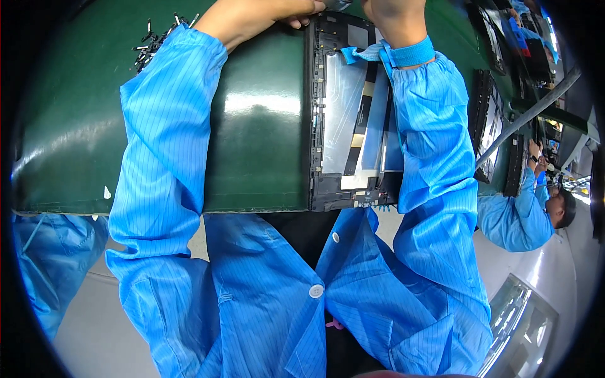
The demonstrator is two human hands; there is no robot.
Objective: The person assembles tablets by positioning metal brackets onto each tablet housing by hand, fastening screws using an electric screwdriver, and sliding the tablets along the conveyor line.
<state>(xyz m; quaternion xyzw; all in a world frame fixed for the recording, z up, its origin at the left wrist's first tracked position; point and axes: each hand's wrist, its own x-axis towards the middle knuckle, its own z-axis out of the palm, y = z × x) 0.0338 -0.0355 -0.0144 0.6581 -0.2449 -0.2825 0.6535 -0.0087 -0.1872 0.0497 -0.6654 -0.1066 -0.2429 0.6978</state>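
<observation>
A flat black device housing (319, 113) with silver plates and dark strips inside lies on the green table (258, 157), in front of me and right of centre. My left hand (287, 11) is at its far left corner, the fingers curled together; what they hold is hidden. A small shiny thing (338, 4) shows between my hands at the top edge, too cut off to name. My right hand (396, 14) is over the far right part of the housing, its fingers mostly out of the picture. A blue wrist strap (413, 54) circles my right wrist, its loose end lying over the housing.
Several small black and silver parts (151, 45) lie heaped at the far left, beside my left sleeve. More dark housings (488, 120) stand along the right, behind a grey metal bar (535, 113). A co-worker in blue (517, 217) works at the right; another person's blue garment (57, 264) shows at the left.
</observation>
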